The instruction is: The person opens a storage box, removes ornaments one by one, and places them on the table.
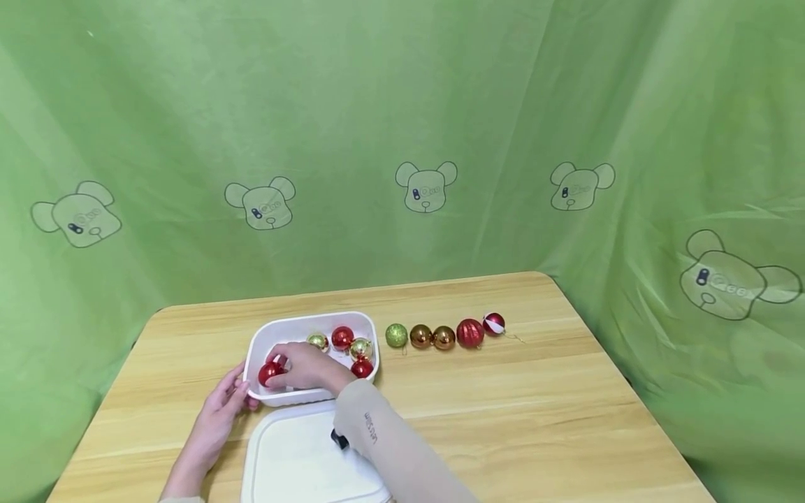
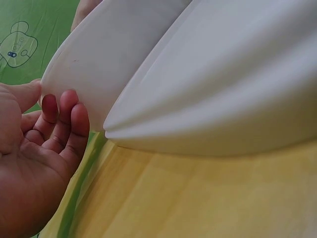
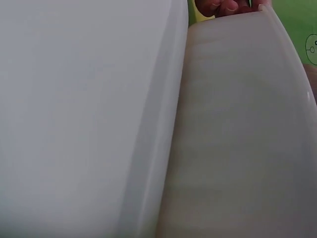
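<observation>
A white plastic box [image 1: 277,399] lies on the table with several shiny Christmas baubles in it. My right hand [image 1: 305,367] reaches over its near wall and grips a red bauble [image 1: 270,372] at the left end. Towards the box's right end are another red bauble [image 1: 342,337], a gold one [image 1: 361,348], a yellow-green one [image 1: 318,341] and a smaller red one [image 1: 361,368]. At the near left corner, my left hand [image 2: 44,144] holds the box, thumb at the rim and fingers bent against the outer wall. The right wrist view hides my right hand behind the wall.
A white lid [image 1: 302,454] lies in front of the box, under my right forearm. Right of the box stands a row of baubles: a glittery green one [image 1: 396,335], two bronze ones [image 1: 432,337], a ridged red one [image 1: 469,334] and a red-and-white one [image 1: 494,323]. Green cloth [image 1: 352,140] hangs behind.
</observation>
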The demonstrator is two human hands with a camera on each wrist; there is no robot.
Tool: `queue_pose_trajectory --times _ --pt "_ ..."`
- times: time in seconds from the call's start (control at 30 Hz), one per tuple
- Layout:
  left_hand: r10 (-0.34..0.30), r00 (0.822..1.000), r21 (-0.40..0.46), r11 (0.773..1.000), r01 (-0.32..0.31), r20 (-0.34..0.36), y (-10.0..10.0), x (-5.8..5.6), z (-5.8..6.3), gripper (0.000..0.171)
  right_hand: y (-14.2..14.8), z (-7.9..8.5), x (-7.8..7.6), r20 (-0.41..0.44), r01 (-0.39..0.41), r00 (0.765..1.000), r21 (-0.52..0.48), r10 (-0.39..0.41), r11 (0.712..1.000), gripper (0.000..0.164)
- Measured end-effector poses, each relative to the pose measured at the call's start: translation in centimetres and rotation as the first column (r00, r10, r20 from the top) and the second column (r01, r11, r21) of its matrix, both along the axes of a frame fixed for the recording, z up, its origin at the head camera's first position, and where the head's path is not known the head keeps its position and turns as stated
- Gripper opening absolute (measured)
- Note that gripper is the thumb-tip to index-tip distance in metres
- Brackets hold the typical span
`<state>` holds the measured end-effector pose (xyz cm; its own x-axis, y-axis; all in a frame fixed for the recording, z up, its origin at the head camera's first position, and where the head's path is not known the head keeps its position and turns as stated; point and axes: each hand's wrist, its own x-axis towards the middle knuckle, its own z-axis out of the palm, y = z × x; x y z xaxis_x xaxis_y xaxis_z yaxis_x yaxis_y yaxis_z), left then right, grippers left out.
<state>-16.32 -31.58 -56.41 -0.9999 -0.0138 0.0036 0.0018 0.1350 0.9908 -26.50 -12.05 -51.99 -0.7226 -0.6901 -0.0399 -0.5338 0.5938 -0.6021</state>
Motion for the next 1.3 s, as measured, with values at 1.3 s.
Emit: queue_pose_trajectory --times 1.3 --pt "-0.01 1.0 -0.008 1.0 0.01 0.009 0.0 0.1 0.3 0.06 16.1 5.5 1.2 0.078 0.116 0.992 -0.187 -0.103 0.975 0.052"
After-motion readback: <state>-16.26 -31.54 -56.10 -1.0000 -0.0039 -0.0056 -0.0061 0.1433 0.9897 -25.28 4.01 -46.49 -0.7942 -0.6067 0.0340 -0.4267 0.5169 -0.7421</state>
